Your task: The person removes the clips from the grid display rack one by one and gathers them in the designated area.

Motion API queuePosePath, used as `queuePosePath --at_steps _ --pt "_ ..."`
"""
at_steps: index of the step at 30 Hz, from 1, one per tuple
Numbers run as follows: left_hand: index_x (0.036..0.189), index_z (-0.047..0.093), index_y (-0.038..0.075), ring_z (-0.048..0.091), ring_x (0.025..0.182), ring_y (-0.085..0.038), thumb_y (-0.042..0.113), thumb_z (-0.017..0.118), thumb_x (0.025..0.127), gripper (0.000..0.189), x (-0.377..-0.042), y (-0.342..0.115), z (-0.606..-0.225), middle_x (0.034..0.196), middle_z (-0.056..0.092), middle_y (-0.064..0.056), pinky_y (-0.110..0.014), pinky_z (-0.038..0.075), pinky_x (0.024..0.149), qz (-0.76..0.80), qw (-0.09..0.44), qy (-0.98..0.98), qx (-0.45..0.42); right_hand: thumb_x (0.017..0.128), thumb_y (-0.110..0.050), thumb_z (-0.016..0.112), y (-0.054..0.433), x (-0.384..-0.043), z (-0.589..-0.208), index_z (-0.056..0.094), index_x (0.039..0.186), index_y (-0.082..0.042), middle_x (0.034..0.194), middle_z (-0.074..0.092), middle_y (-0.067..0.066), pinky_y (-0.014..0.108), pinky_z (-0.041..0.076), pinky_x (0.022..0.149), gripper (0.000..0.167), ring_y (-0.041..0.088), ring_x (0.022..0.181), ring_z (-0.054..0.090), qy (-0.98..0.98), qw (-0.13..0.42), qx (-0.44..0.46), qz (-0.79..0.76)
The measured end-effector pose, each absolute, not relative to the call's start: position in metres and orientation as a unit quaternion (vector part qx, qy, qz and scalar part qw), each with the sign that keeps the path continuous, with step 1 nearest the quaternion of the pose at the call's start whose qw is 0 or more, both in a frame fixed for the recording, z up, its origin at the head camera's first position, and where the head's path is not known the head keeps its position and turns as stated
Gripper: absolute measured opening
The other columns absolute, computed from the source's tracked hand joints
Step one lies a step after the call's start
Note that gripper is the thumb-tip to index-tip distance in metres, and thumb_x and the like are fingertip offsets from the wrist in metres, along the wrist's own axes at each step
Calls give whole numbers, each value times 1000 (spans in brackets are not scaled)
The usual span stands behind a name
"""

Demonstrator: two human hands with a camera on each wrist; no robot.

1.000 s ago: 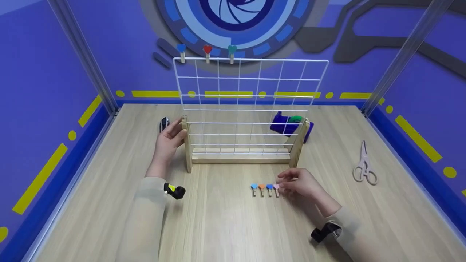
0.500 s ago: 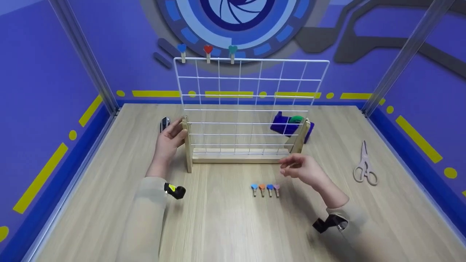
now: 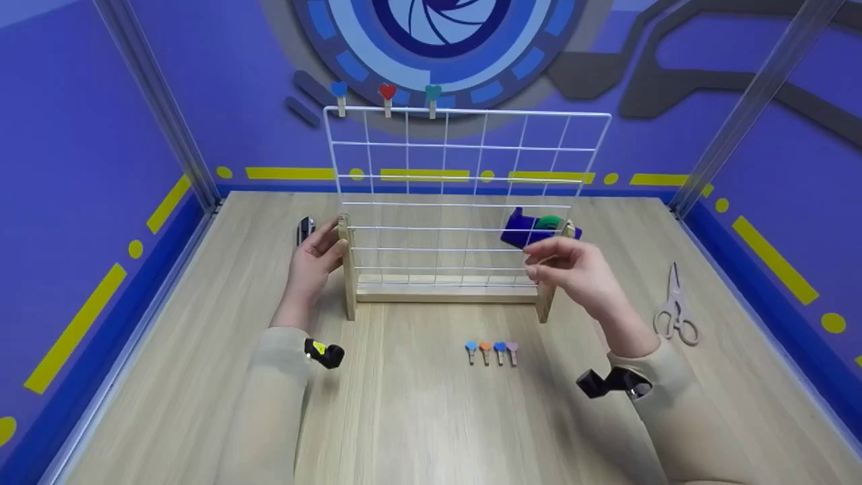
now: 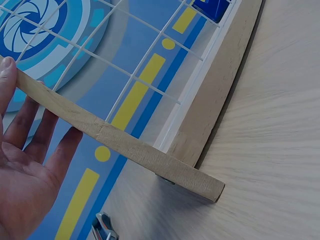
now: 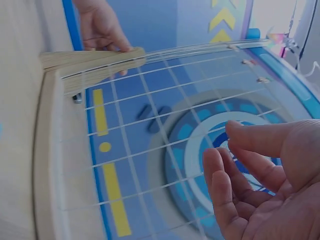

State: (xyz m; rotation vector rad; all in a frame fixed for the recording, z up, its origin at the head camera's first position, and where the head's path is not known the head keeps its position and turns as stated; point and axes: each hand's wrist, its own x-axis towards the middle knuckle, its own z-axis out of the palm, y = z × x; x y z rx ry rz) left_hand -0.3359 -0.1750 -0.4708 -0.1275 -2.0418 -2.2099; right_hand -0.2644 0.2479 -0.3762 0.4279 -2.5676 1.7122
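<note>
A white wire grid rack stands upright on wooden legs. My left hand holds its left wooden upright; in the left wrist view the thumb is on one side and the fingers are on the other. My right hand is in the air before the rack's right upright. Its fingers are loosely bent, and nothing shows between them and the thumb. Heart-topped clothespins in blue, red and green sit clipped along the rack's top wire.
Several small heart clothespins lie in a row on the table in front of the rack. Behind the rack is a purple tape dispenser. Scissors lie at the right, and a dark stapler-like item is behind my left hand.
My right hand has risen away from the row of clothespins toward the rack's right upright. The clothespins on the table stay in place, and my left hand has kept its hold.
</note>
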Motion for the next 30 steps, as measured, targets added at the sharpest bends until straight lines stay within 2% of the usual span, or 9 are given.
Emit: queuePosePath --at_steps 2,5,10,15,21,30 --pt "156 45 11 64 114 1 7 62 102 56 -336 -175 -471 152 53 -20 -19 56 93 -735 67 -674 -45 91 -3 76 246 -265 -367 69 118 5 98 73 -6 20 59 75 29 7 82 69 -818 23 140 557" --pt "156 45 10 64 115 0 7 62 102 56 -336 -176 -471 152 53 -20 -20 56 94 -735 67 -673 -46 90 -1 76 241 -267 -352 70 117 5 96 74 -9 19 59 73 29 7 82 69 -803 40 147 576" --pt "156 45 14 61 124 -8 11 63 102 57 -335 -177 -471 153 53 -17 -22 56 97 -726 64 -683 -39 88 1 77 229 -272 -329 70 117 6 98 75 -10 18 58 71 30 7 82 70 -785 77 163 593" --pt "156 44 14 58 131 -16 13 64 102 58 -335 -178 -471 154 53 -17 -25 56 100 -724 59 -686 -39 89 0 77 215 -278 -307 71 118 4 97 75 -7 20 59 76 29 9 84 70 -770 106 186 602" --pt "156 45 13 62 121 -7 8 62 102 56 -336 -177 -470 153 53 -19 -23 57 96 -730 62 -680 -38 90 -7 80 196 -288 -276 75 115 -7 101 76 -1 21 60 77 26 13 87 71 -751 130 205 614" --pt "155 46 10 66 110 2 5 61 102 55 -338 -174 -470 152 54 -21 -20 58 91 -737 66 -671 -36 91 -9 79 164 -308 -234 74 115 -8 106 76 3 22 59 78 25 16 92 70 -717 150 220 644"
